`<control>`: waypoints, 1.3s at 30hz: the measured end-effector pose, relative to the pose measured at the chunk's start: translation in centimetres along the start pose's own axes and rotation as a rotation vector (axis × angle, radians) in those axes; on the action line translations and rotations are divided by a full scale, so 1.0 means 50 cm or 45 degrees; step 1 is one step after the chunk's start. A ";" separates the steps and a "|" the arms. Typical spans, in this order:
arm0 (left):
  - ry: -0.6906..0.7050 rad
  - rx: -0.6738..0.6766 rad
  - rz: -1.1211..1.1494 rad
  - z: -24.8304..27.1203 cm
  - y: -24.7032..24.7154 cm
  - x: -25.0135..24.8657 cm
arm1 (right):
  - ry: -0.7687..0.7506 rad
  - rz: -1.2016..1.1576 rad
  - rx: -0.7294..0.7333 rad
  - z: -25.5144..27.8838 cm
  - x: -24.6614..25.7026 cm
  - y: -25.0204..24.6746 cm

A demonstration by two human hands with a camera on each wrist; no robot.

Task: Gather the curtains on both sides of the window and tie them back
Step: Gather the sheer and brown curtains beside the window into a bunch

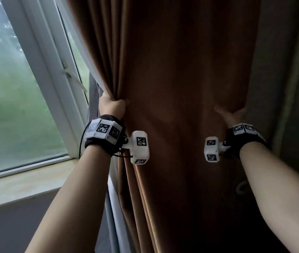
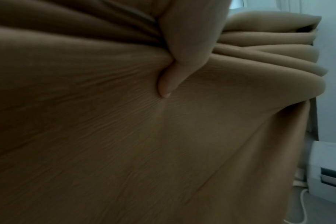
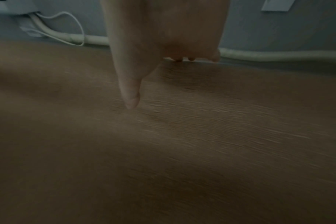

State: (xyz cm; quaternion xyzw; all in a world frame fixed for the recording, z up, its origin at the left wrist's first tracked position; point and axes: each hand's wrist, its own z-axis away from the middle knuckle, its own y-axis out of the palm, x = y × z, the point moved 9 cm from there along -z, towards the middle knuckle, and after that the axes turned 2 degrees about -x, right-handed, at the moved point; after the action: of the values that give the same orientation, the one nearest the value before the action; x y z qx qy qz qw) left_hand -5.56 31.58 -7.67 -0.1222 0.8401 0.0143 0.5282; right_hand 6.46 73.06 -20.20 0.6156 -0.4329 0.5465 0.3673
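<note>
Window-side brown curtain (image 1: 181,70) hides gripping fingers (image 3: 178,58).

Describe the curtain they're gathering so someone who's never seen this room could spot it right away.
Start at the white-framed window; immediately to its right hangs the brown curtain, heavy and falling in long vertical folds. The left hand grips its bunched window-side edge and the right hand wraps its wall-side edge. Unlike the thin pale liner behind it, it is dark and opaque.

White-framed window (image 1: 40,73) at left, pale sill (image 1: 26,181), grey wall (image 1: 265,70), dim light
</note>
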 end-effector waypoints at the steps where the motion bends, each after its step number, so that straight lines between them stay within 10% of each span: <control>1: -0.003 -0.005 -0.005 -0.002 0.000 0.002 | 0.008 -0.032 0.009 -0.005 0.000 0.006; 14: -0.032 0.015 0.019 -0.022 0.019 0.017 | -0.092 -0.140 0.121 0.053 0.017 0.081; 28: 0.030 0.132 0.016 -0.020 0.013 0.009 | -0.857 -0.019 0.371 0.365 0.183 0.129; 39: 0.031 0.402 0.173 0.025 0.003 -0.016 | -0.865 -0.142 0.619 0.468 0.242 0.193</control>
State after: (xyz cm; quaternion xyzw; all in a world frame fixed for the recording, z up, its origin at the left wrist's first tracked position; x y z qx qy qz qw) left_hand -4.17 32.08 -7.51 0.0190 0.8447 -0.0836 0.5283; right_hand 6.10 46.40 -11.53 0.8521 -0.3537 0.3781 0.0768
